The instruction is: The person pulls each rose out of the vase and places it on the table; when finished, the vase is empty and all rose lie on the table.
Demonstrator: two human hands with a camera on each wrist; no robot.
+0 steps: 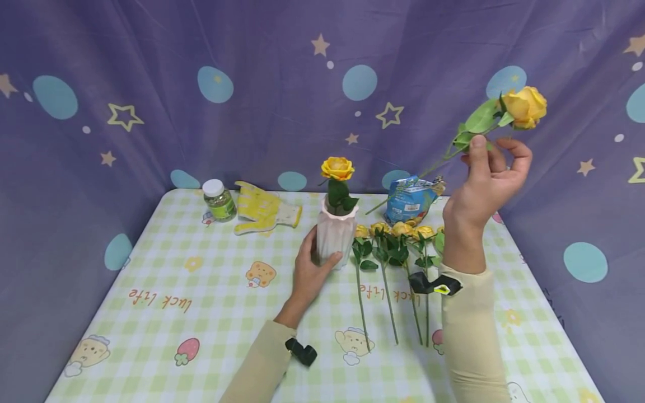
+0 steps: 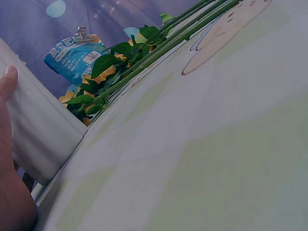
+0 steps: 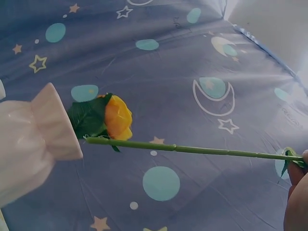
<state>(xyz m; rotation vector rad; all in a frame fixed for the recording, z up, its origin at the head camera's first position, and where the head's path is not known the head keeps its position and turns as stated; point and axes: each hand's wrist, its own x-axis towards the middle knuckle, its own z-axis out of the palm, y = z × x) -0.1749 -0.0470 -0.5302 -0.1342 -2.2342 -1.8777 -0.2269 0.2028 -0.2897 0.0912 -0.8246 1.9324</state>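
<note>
A white, pink-rimmed vase (image 1: 335, 235) stands on the table with one yellow rose (image 1: 337, 168) upright in it. My left hand (image 1: 311, 271) grips the vase low on its side, thumb across the front. Up at the right, my right hand (image 1: 486, 176) pinches another yellow rose (image 1: 525, 107) just below its leaves. That rose's stem slants down to the left; in the right wrist view the stem (image 3: 192, 149) ends close to the vase's mouth (image 3: 67, 125). Several yellow roses (image 1: 402, 229) lie side by side to the right of the vase, stems toward me.
Behind the lying roses sits a blue snack bag (image 1: 410, 201) closed with a metal clip (image 2: 83, 33). At the back left are a jar with a white lid (image 1: 219, 200) and a yellow-and-white glove (image 1: 264, 208). A patterned purple curtain (image 1: 282, 123) surrounds the checked table.
</note>
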